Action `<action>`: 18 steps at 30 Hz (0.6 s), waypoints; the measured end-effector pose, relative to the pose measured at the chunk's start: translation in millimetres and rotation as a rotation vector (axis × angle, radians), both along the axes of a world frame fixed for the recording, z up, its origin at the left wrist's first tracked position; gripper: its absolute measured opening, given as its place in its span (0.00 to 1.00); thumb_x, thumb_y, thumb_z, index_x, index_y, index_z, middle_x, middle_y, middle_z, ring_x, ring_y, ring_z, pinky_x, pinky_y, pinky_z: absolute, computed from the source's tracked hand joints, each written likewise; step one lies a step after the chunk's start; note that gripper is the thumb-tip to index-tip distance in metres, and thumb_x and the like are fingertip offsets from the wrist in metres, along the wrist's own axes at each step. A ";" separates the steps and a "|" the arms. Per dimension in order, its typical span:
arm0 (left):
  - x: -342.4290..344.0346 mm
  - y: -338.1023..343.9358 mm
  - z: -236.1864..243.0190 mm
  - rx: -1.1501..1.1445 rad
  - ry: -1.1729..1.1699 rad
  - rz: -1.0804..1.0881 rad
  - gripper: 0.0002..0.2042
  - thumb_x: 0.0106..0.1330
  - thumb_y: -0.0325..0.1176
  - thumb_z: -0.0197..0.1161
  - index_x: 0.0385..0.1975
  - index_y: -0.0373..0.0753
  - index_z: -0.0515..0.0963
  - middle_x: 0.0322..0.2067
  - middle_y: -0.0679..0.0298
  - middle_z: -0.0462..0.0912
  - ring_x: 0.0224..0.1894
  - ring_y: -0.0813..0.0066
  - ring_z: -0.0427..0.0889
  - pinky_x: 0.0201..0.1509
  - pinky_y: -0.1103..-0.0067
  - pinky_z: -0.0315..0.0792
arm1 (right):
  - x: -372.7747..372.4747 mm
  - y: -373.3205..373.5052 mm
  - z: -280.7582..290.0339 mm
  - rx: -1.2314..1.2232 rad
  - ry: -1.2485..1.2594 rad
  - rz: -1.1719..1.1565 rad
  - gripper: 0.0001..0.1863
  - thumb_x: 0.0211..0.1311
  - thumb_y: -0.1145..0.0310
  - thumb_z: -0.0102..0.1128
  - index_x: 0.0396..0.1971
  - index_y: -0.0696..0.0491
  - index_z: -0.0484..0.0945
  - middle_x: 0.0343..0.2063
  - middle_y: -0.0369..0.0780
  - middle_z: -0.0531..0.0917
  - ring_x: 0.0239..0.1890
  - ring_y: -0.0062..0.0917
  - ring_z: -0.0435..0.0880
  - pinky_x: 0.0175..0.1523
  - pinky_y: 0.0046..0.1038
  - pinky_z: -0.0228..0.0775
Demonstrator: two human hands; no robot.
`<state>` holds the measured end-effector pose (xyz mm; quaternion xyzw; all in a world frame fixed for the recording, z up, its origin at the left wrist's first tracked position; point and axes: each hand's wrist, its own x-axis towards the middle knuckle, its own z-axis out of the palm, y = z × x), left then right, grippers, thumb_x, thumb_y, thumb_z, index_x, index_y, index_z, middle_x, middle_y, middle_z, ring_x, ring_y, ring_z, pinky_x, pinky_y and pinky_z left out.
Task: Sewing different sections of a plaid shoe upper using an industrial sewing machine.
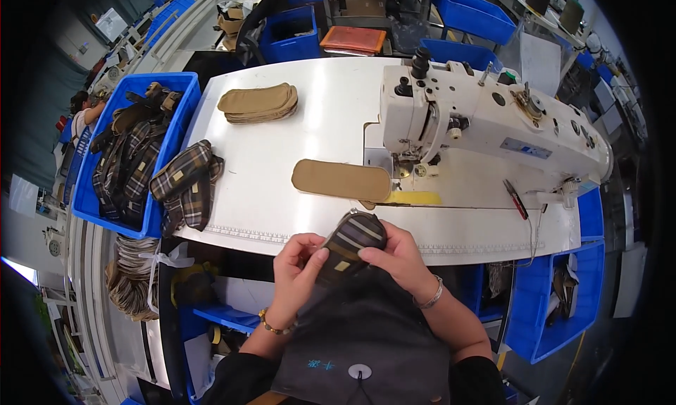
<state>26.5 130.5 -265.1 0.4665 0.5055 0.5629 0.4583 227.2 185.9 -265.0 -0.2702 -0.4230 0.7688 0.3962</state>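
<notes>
1. Nearest, below the hands, a dark apron (359,320) carries a few blue handwritten characters beside a pale round button.
2. Just above it, the plaid case (358,237) is held in the air before the worktop's front edge. The left hand (299,264) has its grip closed on the left side, thumb uppermost; the right hand (400,257) pinches the opposite side, thumb pressed on the fabric. A small yellowish tag (342,266) is on the case, its print too small to read.
3. By its look, this case is largely formed; whether every seam is closed cannot be told.
4. Beyond, on the worktop (267,158), a ruler strip (253,234) with fine graduations follows the front edge. A tan panel (341,179) lies flat near the needle area, next to a yellow patch (415,198).
5. Rightward stands the white sewing machine (486,109), with a blue-and-white label (525,148) on its arm; red-handled snips (516,199) lie in front.
6. To the left, more plaid pieces (186,187) rest beside a blue tub (190,102) heaped with similar ones, probably part of the same batch.
7. Farther back, a stack of tan panels (259,102) suggests that plenty of work remains.
</notes>
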 end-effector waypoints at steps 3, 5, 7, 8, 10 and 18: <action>10.1 -1.8 7.7 -0.333 -0.493 -0.234 0.15 0.78 0.40 0.55 0.49 0.34 0.76 0.38 0.70 0.81 0.38 0.87 0.76 0.43 0.84 0.71 | 9.9 -3.2 -1.7 0.089 -0.112 0.017 0.19 0.59 0.77 0.69 0.51 0.61 0.79 0.45 0.36 0.85 0.46 0.15 0.81 0.54 0.21 0.73; 10.4 -0.3 4.5 -0.390 -0.511 -0.316 0.17 0.79 0.43 0.52 0.48 0.34 0.76 0.38 0.70 0.81 0.37 0.86 0.76 0.43 0.83 0.71 | 17.4 -7.5 2.0 0.027 -0.100 0.069 0.18 0.58 0.77 0.71 0.49 0.61 0.80 0.43 0.36 0.86 0.45 0.16 0.82 0.54 0.22 0.73; 3.8 3.7 -3.6 -0.408 -0.657 -0.475 0.14 0.78 0.42 0.53 0.44 0.37 0.76 0.34 0.71 0.79 0.33 0.85 0.73 0.37 0.85 0.67 | 19.1 -12.8 1.2 0.037 -0.099 0.122 0.15 0.59 0.74 0.72 0.45 0.60 0.82 0.38 0.34 0.86 0.41 0.14 0.81 0.49 0.20 0.74; 3.8 4.6 -7.2 -0.416 -0.659 -0.472 0.14 0.78 0.42 0.53 0.44 0.37 0.76 0.34 0.71 0.79 0.33 0.85 0.73 0.37 0.85 0.67 | 20.4 -15.0 -1.0 0.028 -0.099 0.122 0.15 0.59 0.74 0.72 0.45 0.60 0.82 0.38 0.34 0.86 0.41 0.14 0.81 0.49 0.20 0.74; 4.8 4.2 -11.6 -0.384 -0.654 -0.427 0.10 0.77 0.39 0.57 0.39 0.39 0.76 0.32 0.72 0.77 0.31 0.86 0.71 0.35 0.86 0.65 | 23.7 -19.1 -4.7 -0.075 -0.066 0.103 0.15 0.59 0.74 0.73 0.45 0.60 0.82 0.38 0.33 0.86 0.41 0.13 0.81 0.48 0.20 0.74; 21.3 10.9 -8.7 -0.355 -0.623 -0.347 0.08 0.76 0.36 0.58 0.35 0.40 0.75 0.30 0.72 0.75 0.31 0.86 0.71 0.37 0.87 0.66 | 19.7 -29.1 -11.4 -0.046 -0.164 0.288 0.11 0.57 0.72 0.75 0.38 0.60 0.85 0.31 0.32 0.87 0.35 0.11 0.81 0.42 0.18 0.75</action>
